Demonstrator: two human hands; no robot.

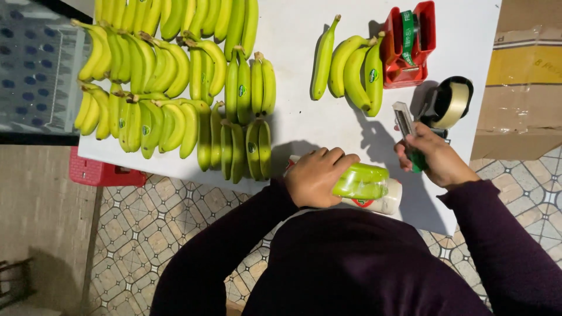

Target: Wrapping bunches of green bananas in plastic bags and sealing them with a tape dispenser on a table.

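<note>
we see the left hand clamped over a wrapped banana bunch at the near edge of the white table; the right hand grips a green-handled tape dispenser — just beside a clear tape roll; loose green bananas lie beyond, near a red holder.
</note>
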